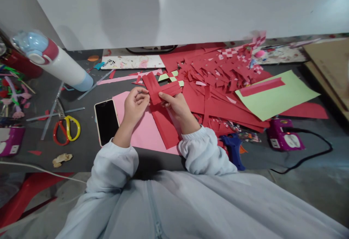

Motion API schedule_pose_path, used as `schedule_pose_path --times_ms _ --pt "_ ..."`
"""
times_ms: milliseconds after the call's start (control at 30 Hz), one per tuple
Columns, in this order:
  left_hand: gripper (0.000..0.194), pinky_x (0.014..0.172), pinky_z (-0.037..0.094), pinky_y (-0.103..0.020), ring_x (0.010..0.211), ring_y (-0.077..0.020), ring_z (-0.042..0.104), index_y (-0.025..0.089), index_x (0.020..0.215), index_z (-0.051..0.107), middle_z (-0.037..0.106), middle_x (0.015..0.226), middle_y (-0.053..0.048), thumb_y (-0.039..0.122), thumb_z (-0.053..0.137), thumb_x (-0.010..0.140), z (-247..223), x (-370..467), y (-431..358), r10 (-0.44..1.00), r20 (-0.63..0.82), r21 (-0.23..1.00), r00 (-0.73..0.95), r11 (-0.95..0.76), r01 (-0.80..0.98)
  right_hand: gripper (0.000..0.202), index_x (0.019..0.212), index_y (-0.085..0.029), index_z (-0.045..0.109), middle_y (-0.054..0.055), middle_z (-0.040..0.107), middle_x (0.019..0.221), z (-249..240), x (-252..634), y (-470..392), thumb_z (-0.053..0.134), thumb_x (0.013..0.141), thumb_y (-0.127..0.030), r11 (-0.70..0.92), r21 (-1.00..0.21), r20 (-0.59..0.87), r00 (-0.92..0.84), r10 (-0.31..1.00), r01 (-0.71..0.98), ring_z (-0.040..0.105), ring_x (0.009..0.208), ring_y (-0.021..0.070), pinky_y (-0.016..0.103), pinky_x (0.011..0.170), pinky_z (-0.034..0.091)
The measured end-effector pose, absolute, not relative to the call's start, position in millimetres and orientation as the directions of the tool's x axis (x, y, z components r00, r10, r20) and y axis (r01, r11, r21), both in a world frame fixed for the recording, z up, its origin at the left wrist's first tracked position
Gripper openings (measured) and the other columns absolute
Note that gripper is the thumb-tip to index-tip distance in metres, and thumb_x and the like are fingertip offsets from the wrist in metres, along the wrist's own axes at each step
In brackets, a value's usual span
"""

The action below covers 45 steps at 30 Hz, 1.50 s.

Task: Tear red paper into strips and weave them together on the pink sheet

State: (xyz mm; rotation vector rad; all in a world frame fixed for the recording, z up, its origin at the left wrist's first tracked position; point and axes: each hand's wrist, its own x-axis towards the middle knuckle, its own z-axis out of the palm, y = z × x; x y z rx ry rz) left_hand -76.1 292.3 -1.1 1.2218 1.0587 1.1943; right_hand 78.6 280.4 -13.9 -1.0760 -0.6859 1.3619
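Several red paper strips, crossed over one another, are held up in front of me. My right hand pinches them from the right, its thumb lying on top. At their left edge, my left hand has its fingers curled in and the fingertips closed at the strips. Below the hands, a wider red paper piece lies across a pink paper sheet. Just beyond the strips is a green-and-red woven paper piece, partly covered.
A phone, scissors and a white bottle stand or lie to the left. Red paper scraps heap up at the right, beside a green sheet, a blue glue gun and a purple box with a black cable.
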Motion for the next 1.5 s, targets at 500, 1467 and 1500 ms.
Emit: schedule_pose_path --times_ms 500,1467,1500 --pt "0.014 0.062 0.057 -0.02 0.066 -0.0099 0.069 0.021 0.088 0.059 0.067 0.07 0.005 0.017 0.062 0.075 -5 -74 294 0.996 0.026 0.995 0.085 -0.018 -0.093 0.029 0.064 -0.019 0.063 -0.004 0.061 0.054 -14 78 279 0.087 0.064 -0.036 -0.112 -0.893 -0.188 0.136 0.973 -0.437 0.05 0.048 0.008 0.024 0.049 0.036" --pt "0.029 0.07 0.054 -0.021 0.072 -0.0099 0.066 0.021 0.083 0.053 0.063 0.072 0.004 0.017 0.076 0.066 3 -75 293 0.994 0.015 0.999 0.104 -0.01 -0.046 0.032 0.057 -0.019 0.058 -0.004 0.054 0.048 -15 78 279 0.082 0.067 -0.038 -0.106 -0.937 -0.161 0.143 0.977 -0.332 0.045 0.045 0.0078 0.024 0.046 0.032" --pt "0.029 0.07 0.054 -0.021 0.072 -0.0098 0.066 0.021 0.083 0.053 0.063 0.073 0.004 0.017 0.076 0.067 3 -75 293 0.994 0.013 0.999 0.104 -0.009 -0.046 0.032 0.056 -0.019 0.058 -0.004 0.054 0.048 -14 77 279 0.082 0.067 -0.038 -0.109 -0.938 -0.163 0.143 0.976 -0.328 0.045 0.046 0.0079 0.024 0.046 0.032"
